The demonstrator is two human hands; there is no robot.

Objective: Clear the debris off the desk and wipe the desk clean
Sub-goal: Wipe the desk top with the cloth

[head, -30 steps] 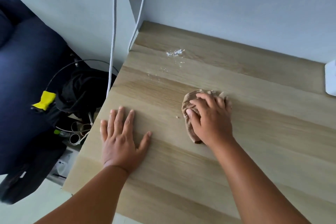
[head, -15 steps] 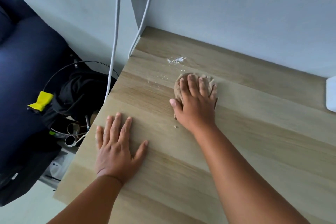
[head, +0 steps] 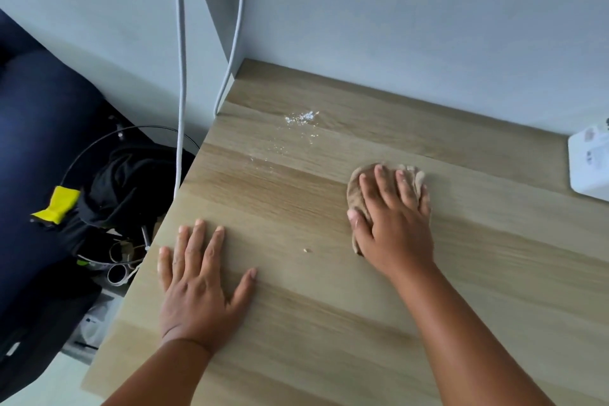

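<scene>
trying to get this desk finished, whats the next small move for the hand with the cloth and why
Probably slide the right hand and its brown cloth left and toward the wall, onto the white crumbs near the desk's back left corner. That patch is unwiped, with specks trailing from it, and a lone crumb lies between the hands. The left hand lies flat, bracing.

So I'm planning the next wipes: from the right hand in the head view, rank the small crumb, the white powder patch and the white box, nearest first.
From the right hand:
1. Small crumb, to its left.
2. White powder patch, far-left by the wall.
3. White box, at the right edge; close to the powder's distance, so tentative.
</scene>
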